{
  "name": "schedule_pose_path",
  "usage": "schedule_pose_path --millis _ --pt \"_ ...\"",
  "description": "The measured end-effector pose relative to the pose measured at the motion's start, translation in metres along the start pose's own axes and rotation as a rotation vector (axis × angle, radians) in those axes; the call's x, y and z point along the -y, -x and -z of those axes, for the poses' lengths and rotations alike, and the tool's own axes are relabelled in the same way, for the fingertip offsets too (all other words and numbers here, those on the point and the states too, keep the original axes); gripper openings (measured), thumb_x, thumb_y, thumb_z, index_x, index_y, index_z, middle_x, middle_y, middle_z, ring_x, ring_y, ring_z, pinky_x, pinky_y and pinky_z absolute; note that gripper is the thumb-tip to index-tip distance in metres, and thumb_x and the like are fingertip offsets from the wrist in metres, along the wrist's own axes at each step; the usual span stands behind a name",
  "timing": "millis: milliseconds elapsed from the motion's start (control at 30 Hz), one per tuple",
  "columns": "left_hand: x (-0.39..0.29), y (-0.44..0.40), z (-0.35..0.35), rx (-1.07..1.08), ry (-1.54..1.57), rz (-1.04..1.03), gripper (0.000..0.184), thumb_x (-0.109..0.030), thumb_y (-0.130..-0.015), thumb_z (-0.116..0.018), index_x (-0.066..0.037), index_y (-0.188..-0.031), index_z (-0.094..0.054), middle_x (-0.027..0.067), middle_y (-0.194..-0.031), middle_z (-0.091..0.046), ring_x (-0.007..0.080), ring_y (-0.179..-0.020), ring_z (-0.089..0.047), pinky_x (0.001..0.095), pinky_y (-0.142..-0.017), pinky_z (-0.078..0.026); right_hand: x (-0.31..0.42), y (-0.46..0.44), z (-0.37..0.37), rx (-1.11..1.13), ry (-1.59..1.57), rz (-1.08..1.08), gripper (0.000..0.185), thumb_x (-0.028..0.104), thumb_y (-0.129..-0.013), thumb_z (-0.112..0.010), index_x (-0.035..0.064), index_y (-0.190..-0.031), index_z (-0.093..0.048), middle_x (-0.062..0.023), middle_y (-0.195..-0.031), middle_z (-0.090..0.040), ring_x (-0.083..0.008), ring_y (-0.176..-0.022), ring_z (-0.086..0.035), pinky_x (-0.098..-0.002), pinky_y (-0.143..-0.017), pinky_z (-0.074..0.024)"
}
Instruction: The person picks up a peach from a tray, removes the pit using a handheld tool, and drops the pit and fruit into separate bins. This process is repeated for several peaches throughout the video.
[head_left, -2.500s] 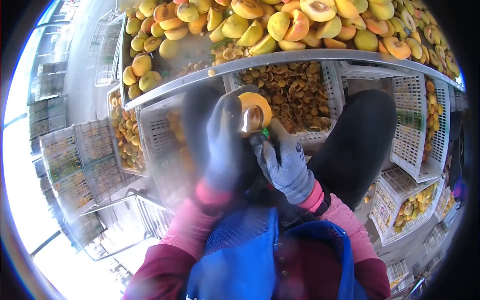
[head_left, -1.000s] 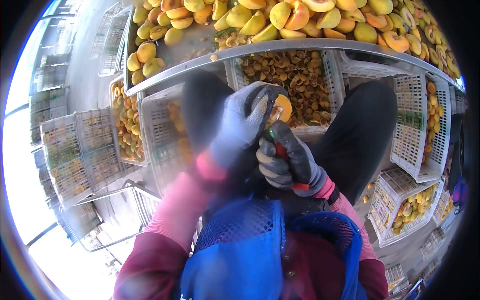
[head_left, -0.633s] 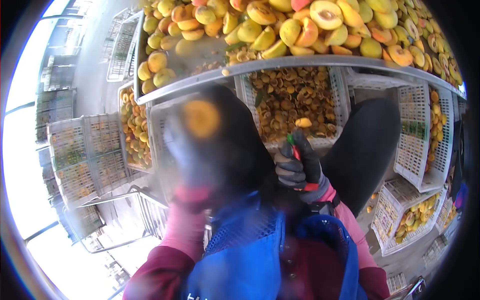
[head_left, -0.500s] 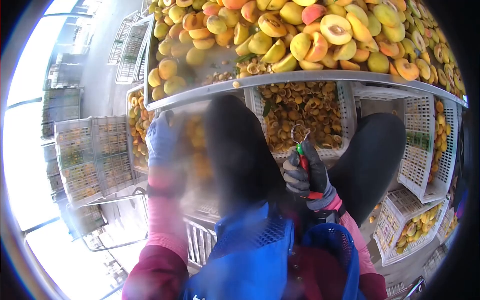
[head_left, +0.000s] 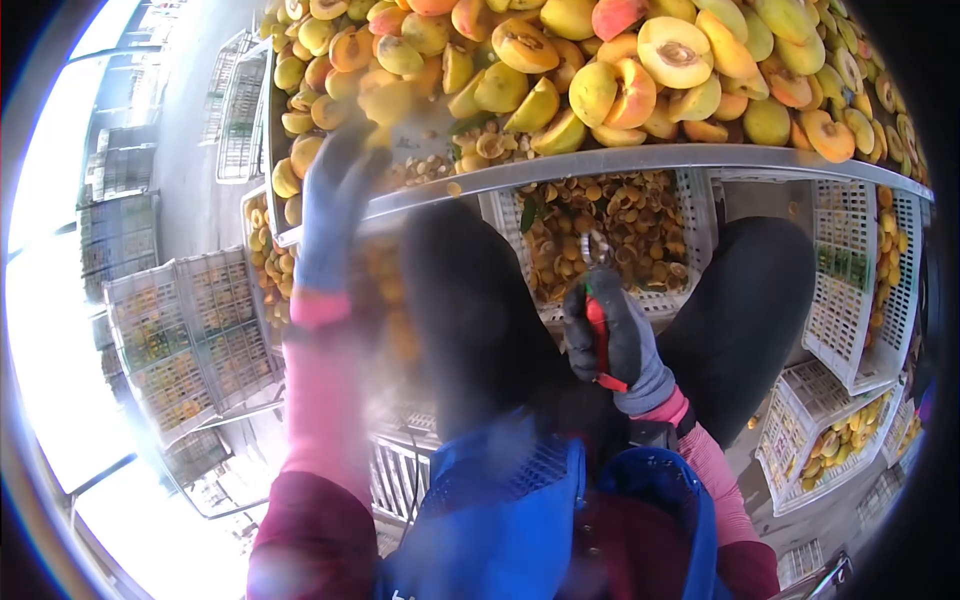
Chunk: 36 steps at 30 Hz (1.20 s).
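My left hand (head_left: 345,190), in a grey-blue glove with dark fingers, reaches over the metal rim (head_left: 600,160) of the table to the peaches (head_left: 385,100) at its left end. Motion smears its fingers, so I cannot tell whether they hold anything. Above my lap, my right hand (head_left: 605,330), gloved in black and grey, is closed around a red-handled fruit pitter (head_left: 597,318). The pitter's looped metal end points away from me, over a white crate (head_left: 700,215) of pits and scraps (head_left: 620,220). Halved peaches (head_left: 675,52) with brown centres lie among others on the table.
White crates (head_left: 840,270) with yellow fruit stand on the right, with another crate (head_left: 825,440) below. Stacked crates (head_left: 195,335) are on the left. My knees (head_left: 765,265) flank the scrap crate under the table edge.
My left hand has moved up from below the table's left corner to over the fruit. The pitter in my right hand has turned slightly, and its metal loops look closer together. The view has shifted slightly.
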<state>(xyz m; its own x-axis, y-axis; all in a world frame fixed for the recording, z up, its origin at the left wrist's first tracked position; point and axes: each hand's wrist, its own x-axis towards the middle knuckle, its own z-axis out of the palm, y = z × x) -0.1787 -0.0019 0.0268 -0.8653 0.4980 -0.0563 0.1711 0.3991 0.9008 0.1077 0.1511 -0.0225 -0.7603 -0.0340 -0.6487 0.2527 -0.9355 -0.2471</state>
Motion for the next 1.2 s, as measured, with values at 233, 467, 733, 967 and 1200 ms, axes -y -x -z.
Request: schedule_pose_path --millis 233,467,733,967,1200 --pt "-0.03 0.122 -0.094 -0.034 1.02 0.504 0.031 -0.021 -0.093 -0.052 0.0 -0.116 -0.047 0.0126 -0.103 -0.057 0.0221 -0.092 -0.057 0.0328 -0.076 -0.049 -0.014 0.0 -0.039 0.128 0.646 0.553 0.017 0.019 -0.091 -0.055 0.0022 -0.095 -0.054 -0.0135 -0.075 -0.058 -0.0253 -0.063 -0.058 -0.0351 -0.056 -0.0444" --pt "-0.051 0.149 -0.123 -0.027 0.266 0.084 0.028 -0.014 -0.099 -0.038 0.004 -0.116 -0.05 0.0164 -0.104 -0.057 0.0211 -0.09 -0.057 0.0308 -0.079 -0.046 -0.016 0.015 -0.031 -0.034 1.09 0.807 0.028 0.022 -0.09 -0.055 0.0009 -0.108 -0.051 -0.0176 -0.076 -0.058 -0.0319 -0.069 -0.057 -0.0381 -0.059 -0.044" --pt "-0.039 0.162 -0.142 -0.112 0.224 0.091 0.045 -0.04 -0.098 -0.041 0.001 -0.109 -0.058 0.0082 -0.09 -0.063 0.0142 -0.077 -0.061 0.0252 -0.069 -0.049 -0.042 0.027 -0.015 -0.019 0.923 0.578 0.036 0.018 -0.096 -0.046 -0.001 -0.127 -0.042 -0.005 -0.08 -0.055 -0.0099 -0.059 -0.049 -0.0237 -0.054 -0.0417" --pt "-0.039 0.168 -0.145 -0.088 0.365 0.204 0.034 -0.028 -0.096 -0.049 0.002 -0.108 -0.058 0.008 -0.091 -0.061 0.0121 -0.079 -0.057 0.0243 -0.069 -0.046 -0.05 0.027 -0.012 0.058 0.633 0.608 0.033 0.021 -0.097 -0.046 0.0027 -0.124 -0.044 -0.0042 -0.08 -0.054 -0.0112 -0.059 -0.05 -0.0243 -0.051 -0.0426" --pt "-0.058 0.14 -0.121 0.272 0.216 -0.112 0.027 -0.012 -0.086 -0.052 0.003 -0.108 -0.058 0.01 -0.093 -0.062 0.0129 -0.083 -0.056 0.0259 -0.074 -0.046 -0.019 0.042 -0.014 0.567 -0.304 -0.34 0.048 0.052 -0.096 -0.034 0.0079 -0.092 -0.052 0.0013 -0.055 -0.039 -0.0083 -0.038 -0.036 -0.0231 -0.031 -0.031"
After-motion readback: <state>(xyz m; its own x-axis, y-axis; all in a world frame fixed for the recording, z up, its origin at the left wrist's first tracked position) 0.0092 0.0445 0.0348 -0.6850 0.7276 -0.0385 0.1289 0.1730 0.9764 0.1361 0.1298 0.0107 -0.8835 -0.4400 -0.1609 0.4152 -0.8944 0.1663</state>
